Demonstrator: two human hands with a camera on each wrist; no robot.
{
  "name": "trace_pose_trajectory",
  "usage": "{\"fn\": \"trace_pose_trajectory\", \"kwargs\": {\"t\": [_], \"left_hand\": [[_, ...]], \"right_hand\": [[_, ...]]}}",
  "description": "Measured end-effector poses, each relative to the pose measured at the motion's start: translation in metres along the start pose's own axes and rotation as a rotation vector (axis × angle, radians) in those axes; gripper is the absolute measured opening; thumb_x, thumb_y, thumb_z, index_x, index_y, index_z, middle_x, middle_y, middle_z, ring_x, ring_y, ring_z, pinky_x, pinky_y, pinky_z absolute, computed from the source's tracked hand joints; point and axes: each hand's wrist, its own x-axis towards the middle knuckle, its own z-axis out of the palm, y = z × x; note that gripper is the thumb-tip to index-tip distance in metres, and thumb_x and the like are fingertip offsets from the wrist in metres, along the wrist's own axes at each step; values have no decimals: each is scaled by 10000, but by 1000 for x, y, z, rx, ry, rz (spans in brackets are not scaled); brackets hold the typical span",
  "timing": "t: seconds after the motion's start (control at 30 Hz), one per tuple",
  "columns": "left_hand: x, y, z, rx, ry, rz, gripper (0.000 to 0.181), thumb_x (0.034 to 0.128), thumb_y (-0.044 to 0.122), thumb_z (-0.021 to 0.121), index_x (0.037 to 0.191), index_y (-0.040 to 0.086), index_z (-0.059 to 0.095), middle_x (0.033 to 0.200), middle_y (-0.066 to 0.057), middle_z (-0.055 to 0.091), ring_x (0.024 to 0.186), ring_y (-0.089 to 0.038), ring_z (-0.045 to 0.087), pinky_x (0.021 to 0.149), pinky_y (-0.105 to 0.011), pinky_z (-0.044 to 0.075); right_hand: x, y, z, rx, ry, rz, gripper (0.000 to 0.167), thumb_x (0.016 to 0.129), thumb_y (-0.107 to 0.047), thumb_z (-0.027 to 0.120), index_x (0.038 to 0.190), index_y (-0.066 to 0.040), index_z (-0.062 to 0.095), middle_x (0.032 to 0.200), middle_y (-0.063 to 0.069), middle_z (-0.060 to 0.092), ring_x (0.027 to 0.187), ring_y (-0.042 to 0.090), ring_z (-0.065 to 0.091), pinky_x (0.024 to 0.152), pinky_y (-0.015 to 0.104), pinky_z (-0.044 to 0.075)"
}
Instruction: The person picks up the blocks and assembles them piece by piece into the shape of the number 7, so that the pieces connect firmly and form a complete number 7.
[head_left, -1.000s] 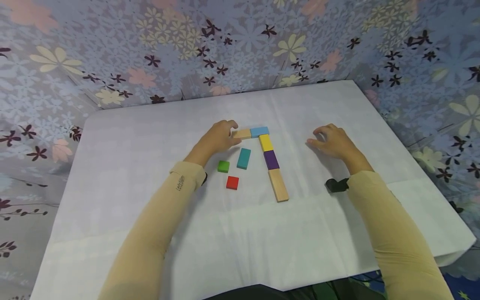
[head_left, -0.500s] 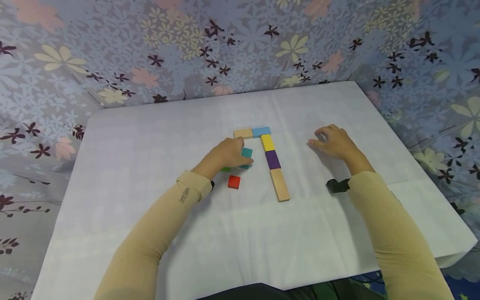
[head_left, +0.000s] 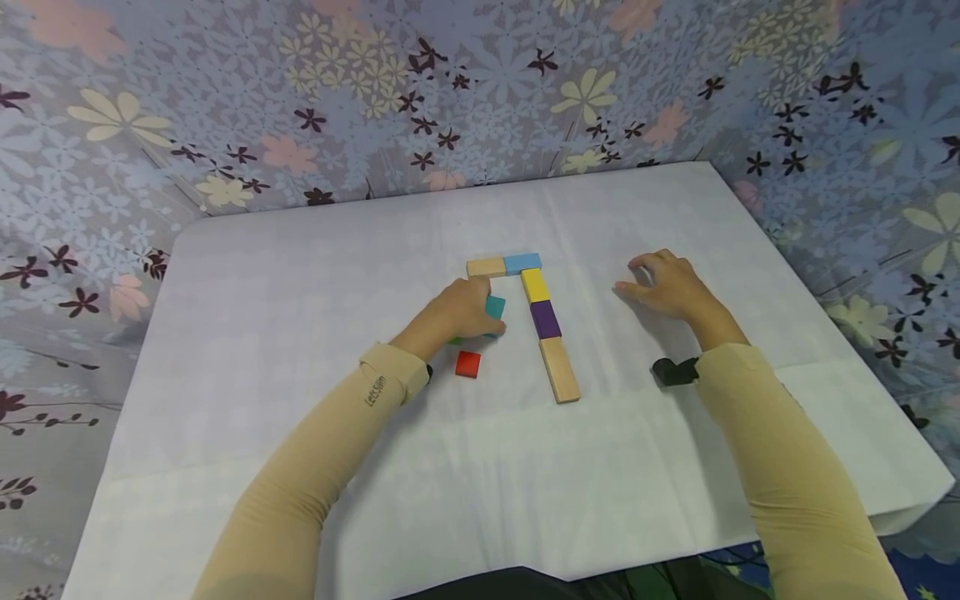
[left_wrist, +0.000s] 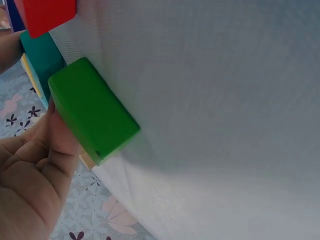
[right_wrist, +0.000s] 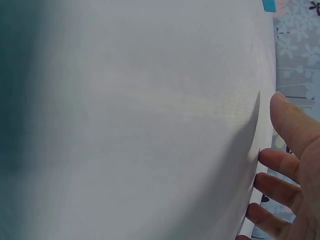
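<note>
Head view: left hand (head_left: 461,309) pinches teal block (head_left: 495,307); right hand (head_left: 667,284) hangs empty, loosely curled.

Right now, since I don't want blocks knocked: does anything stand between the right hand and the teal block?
Yes: the yellow block and purple block, end to end, lie between the right hand and the teal block. The left hand partly covers the teal block.

Tabletop (head_left: 300,250) covered by a creased white cloth (head_left: 600,483). Behind and beside it rises a flowered wall (head_left: 480,100) in pale blue, cream, pink and maroon; lower right, blue floor (head_left: 915,571). Soft shadows mark the cloth.
</note>
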Motion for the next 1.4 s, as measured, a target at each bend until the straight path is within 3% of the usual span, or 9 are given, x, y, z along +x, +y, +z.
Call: {"fn": "trace_pose_trajectory", "kwargs": {"t": [0.33, 0.53, 0.73, 1.03, 1.4], "left_hand": [[-5, 2, -4, -6, 44, -3, 301, 837, 268, 767, 989, 66, 602, 979, -62, 630, 900, -210, 582, 738, -295, 504], [-3, -5, -8, 21, 84, 24, 344, 845, 258, 762, 1089, 58, 625, 1070, -62, 644, 963, -208, 568, 860, -338, 520], [-6, -16, -24, -6, 98, 18, 435, 862, 240, 745, 1229, 51, 610, 1230, -86, 632, 1040, -216, 555, 945, -369, 514], [-7, -40, -54, -7, 147, -24, 379, 862, 232, 745, 1173, 45, 638, 1198, -92, 629, 1052, -248, 540, 947, -398, 504], [4, -57, -55, 22, 121, -40, 424, 874, 132, 718, 1279, 36, 635, 1278, -121, 618, 1175, -273, 543, 1055, -430, 453]], "right_hand": [[1, 1, 2, -2, 7, 6, 714, 940, -572, 572, 1411, -47, 458, 1512, 294, 306, 1386, 544, 241, 1108, 703, 240], [2, 2, 3, -8, 9, 4, 713, 941, -577, 567, 1413, -54, 458, 1514, 291, 307, 1385, 545, 242, 1108, 704, 240], [1, 1, 2, -12, 16, 1, 705, 942, -566, 574, 1409, -49, 462, 1517, 294, 306, 1387, 547, 243, 1108, 706, 240], [-1, -2, 0, -9, 13, -1, 702, 945, -559, 569, 1407, -41, 459, 1509, 301, 311, 1380, 554, 244, 1105, 707, 240], [1, -2, -1, -10, -4, 14, 717, 946, -576, 559, 1419, -49, 449, 1511, 301, 297, 1380, 550, 239, 1098, 712, 249]]}}
